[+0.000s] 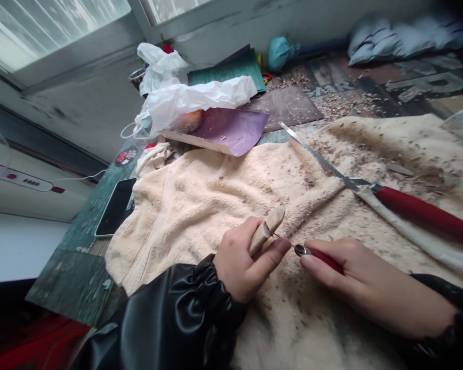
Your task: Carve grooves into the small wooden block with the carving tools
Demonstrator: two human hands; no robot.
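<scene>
The left hand (pixel 245 257) is closed around a small carved piece of wood (pixel 268 231), which stands out tilted between the thumb and the fingers, above the towel (pixel 189 205). The right hand (pixel 355 277) is closed on the red handle of a thin carving tool (pixel 326 259), and its shaft points to the wood, passing at the tip of the left thumb. Whether its edge touches the wood, I cannot tell. I judge that the step in hand is detail cutting near the notch; the next move would call for short, controlled strokes, with the left thumb out of the way of the edge.

About room: in front of the hands the towel is folded and has wood shavings (pixel 308 174), but nothing high stands there. On the right, less free, lie a long steel blade (pixel 316 156) and a larger red handle (pixel 428 213), beyond the right hand. At the left, a smartphone (pixel 116 208) lies beside the towel, near the edge of the worktop (pixel 73 288). At the far side, a purple sheet (pixel 231 128) and a white plastic bag (pixel 200 97) limit the reach.
</scene>
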